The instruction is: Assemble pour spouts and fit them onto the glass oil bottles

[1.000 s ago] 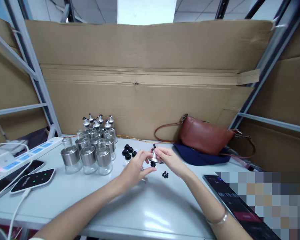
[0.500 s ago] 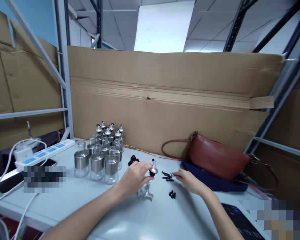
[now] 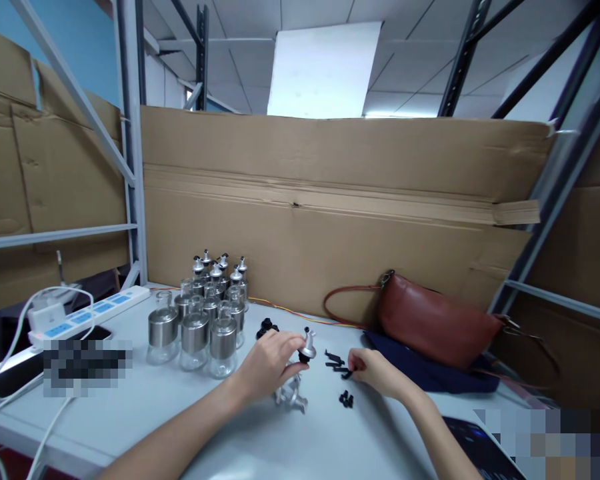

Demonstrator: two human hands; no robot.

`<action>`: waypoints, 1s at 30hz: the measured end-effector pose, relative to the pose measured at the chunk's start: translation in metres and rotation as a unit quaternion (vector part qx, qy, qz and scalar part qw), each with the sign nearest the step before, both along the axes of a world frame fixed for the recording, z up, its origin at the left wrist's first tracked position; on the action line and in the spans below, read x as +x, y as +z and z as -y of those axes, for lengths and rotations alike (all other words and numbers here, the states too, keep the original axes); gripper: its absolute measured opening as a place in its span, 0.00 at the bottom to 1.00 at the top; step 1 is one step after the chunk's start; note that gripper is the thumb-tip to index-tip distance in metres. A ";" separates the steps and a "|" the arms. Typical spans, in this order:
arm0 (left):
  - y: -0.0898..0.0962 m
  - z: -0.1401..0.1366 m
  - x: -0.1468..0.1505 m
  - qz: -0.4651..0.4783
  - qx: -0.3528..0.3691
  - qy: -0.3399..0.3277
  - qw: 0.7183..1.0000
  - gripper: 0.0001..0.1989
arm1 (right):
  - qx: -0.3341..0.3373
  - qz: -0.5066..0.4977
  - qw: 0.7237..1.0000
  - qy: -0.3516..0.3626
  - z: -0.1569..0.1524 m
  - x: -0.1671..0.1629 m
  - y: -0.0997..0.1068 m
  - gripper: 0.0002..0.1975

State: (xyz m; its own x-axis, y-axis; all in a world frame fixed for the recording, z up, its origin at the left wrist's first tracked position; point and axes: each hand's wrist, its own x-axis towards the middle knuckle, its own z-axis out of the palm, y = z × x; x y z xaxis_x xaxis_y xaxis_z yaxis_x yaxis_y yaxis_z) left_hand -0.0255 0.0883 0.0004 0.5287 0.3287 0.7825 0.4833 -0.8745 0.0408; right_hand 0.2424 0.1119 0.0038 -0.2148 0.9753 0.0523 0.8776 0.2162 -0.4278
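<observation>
My left hand (image 3: 273,363) pinches a silver pourer spout (image 3: 308,348) between thumb and fingers, above the table. The spout has a black tip on top and a black stopper below. Just under that hand lie several loose silver spout parts (image 3: 294,399). My right hand (image 3: 373,370) is curled with its fingertips pressed together at a small black strip (image 3: 347,375); its grip is partly hidden. Beside those fingertips lie several other black strips (image 3: 334,360). Nearer to me sits a small cluster of black caps (image 3: 347,399). Black stoppers (image 3: 266,327) lie behind my left hand.
Glass bottles with metal bands (image 3: 195,332) stand in a group at the left, the rear ones topped with spouts. A power strip (image 3: 100,310) with cables is farther left. A brown bag (image 3: 435,320) on dark blue cloth and a tablet (image 3: 480,447) are at the right.
My right hand has drawn slightly toward me, its fingers curling in at a black strip. My left hand still holds the pourer spout, nearly in place. The view has tilted up a little.
</observation>
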 end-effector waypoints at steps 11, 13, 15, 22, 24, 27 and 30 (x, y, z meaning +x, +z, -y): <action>0.000 -0.002 -0.001 0.005 0.035 0.006 0.999 0.12 | -0.014 0.043 0.999 -0.006 -0.001 0.000 0.003 0.14; 0.000 -0.002 0.000 0.000 0.029 0.005 1.000 0.12 | -0.012 0.052 0.999 -0.007 -0.001 -0.001 0.002 0.14; 0.000 -0.001 0.000 -0.001 0.026 0.004 1.000 0.12 | -0.022 0.052 0.998 -0.002 -0.002 -0.001 -0.001 0.13; -0.004 -0.001 -0.001 -0.025 -0.024 -0.014 0.999 0.13 | -0.012 0.020 1.000 0.021 -0.005 0.000 -0.003 0.14; -0.002 0.002 0.000 -0.023 -0.091 -0.017 0.995 0.12 | 0.034 -0.005 0.999 0.029 -0.002 -0.003 0.005 0.14; 0.002 0.008 0.002 0.007 -0.238 -0.022 0.971 0.12 | 0.133 -0.088 0.986 0.047 0.008 -0.017 0.018 0.17; 0.007 0.012 0.003 0.031 -0.348 -0.046 0.936 0.14 | 0.165 -0.194 0.962 0.101 0.021 -0.039 0.025 0.19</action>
